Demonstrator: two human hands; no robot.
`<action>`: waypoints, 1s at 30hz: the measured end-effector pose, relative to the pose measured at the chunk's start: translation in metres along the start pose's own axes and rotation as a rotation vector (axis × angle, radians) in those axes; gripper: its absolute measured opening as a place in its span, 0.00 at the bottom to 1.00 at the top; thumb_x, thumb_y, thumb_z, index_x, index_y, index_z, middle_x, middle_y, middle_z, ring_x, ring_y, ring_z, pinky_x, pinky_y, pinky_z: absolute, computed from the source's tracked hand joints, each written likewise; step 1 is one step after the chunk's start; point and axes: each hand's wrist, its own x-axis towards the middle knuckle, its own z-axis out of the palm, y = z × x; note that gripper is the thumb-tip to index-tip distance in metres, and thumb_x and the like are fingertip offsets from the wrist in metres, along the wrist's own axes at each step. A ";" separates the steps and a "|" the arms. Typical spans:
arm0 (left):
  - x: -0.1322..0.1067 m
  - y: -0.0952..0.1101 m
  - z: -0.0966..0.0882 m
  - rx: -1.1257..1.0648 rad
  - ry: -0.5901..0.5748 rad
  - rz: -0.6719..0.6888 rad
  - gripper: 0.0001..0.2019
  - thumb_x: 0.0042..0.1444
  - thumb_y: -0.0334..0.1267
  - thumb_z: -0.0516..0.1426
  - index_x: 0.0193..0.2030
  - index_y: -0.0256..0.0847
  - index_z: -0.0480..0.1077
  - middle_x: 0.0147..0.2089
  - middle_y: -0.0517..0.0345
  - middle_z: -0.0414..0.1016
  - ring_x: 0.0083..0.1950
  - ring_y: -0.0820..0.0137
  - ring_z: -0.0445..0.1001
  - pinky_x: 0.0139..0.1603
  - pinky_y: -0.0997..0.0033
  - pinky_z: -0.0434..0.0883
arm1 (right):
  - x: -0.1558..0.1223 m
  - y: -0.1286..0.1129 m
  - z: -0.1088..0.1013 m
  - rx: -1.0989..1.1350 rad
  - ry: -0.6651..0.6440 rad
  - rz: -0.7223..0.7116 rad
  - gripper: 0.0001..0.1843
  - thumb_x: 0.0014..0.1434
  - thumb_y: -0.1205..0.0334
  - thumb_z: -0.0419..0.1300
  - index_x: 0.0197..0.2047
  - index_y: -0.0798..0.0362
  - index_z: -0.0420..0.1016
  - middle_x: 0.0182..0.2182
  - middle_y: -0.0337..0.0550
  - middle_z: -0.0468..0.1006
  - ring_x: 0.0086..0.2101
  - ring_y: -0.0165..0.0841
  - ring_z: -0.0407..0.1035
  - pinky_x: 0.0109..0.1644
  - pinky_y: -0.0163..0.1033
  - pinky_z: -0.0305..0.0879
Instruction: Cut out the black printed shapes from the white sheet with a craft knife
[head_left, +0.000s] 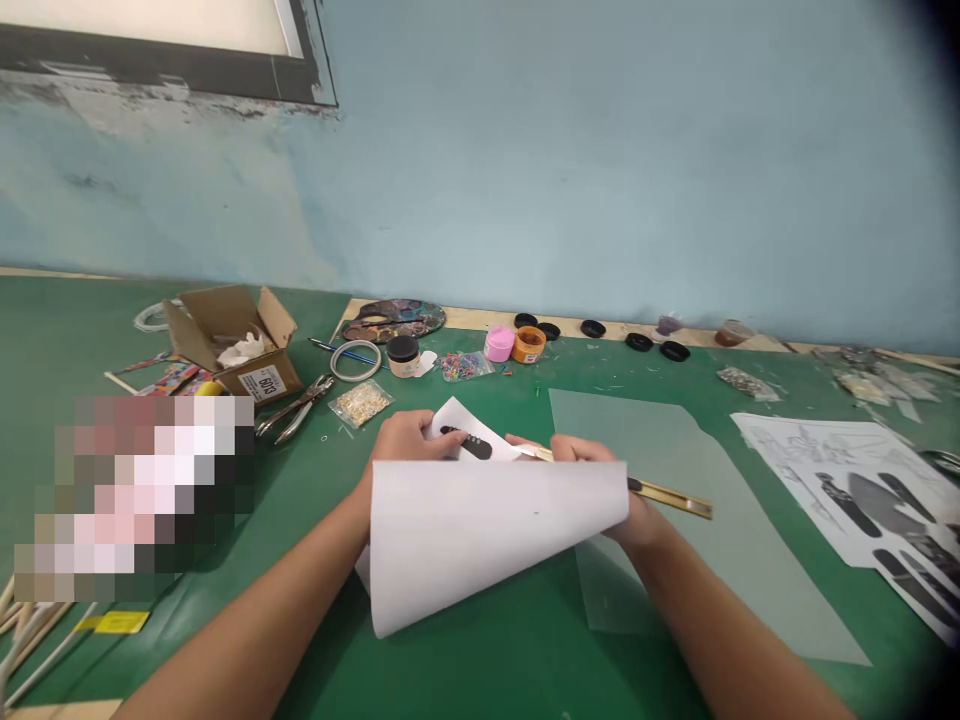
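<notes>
A white sheet of paper (pixel 495 540) curls up in front of me, its near part rolled toward me and hiding some of my fingers. My left hand (pixel 405 437) grips the far corner of the sheet, its thumb beside a black printed shape (pixel 472 443). My right hand (pixel 585 452) is closed around a yellow-gold utility knife (pixel 671 497). The knife's tip end points left, close to the paper's edge; whether the blade touches the paper I cannot tell. Under my right forearm lies a translucent sheet (pixel 720 560) on the green table.
Printed sheets (pixel 847 480) lie at right. Behind my hands stand a black-lidded jar (pixel 403 355), pink paint pot (pixel 499 344) and orange paint pot (pixel 529 345). Further left are pliers (pixel 300 408), a bag of beads (pixel 361 402) and an open cardboard box (pixel 259 375). A blue wall (pixel 600 150) rises behind.
</notes>
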 end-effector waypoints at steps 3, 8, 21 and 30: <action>0.006 -0.004 -0.005 0.016 0.126 -0.007 0.23 0.48 0.49 0.63 0.18 0.42 0.54 0.18 0.68 0.49 0.23 0.75 0.51 0.25 0.72 0.45 | 0.000 -0.012 -0.011 -0.065 -0.156 -0.054 0.22 0.65 0.44 0.52 0.25 0.48 0.56 0.25 0.41 0.80 0.43 0.43 0.76 0.68 0.57 0.49; 0.015 -0.011 -0.019 -0.086 0.225 -0.061 0.24 0.46 0.46 0.64 0.16 0.42 0.52 0.16 0.67 0.49 0.22 0.75 0.49 0.25 0.71 0.43 | 0.001 -0.019 -0.048 -0.326 -0.233 0.033 0.22 0.62 0.50 0.59 0.25 0.48 0.54 0.25 0.42 0.82 0.55 0.46 0.72 0.70 0.61 0.41; -0.024 0.015 0.041 -0.886 -0.133 -0.253 0.20 0.44 0.40 0.64 0.45 0.35 0.70 0.42 0.47 0.79 0.37 0.64 0.78 0.39 0.62 0.77 | 0.012 0.010 0.000 -0.839 0.098 0.322 0.12 0.64 0.49 0.57 0.42 0.47 0.64 0.54 0.50 0.76 0.50 0.45 0.72 0.49 0.50 0.67; -0.035 0.019 0.033 -0.752 -0.467 -0.339 0.14 0.48 0.38 0.66 0.40 0.35 0.73 0.36 0.53 0.78 0.33 0.69 0.77 0.33 0.70 0.78 | 0.013 0.043 0.007 -0.779 0.097 0.148 0.11 0.61 0.55 0.62 0.40 0.47 0.62 0.51 0.48 0.77 0.52 0.44 0.69 0.57 0.53 0.60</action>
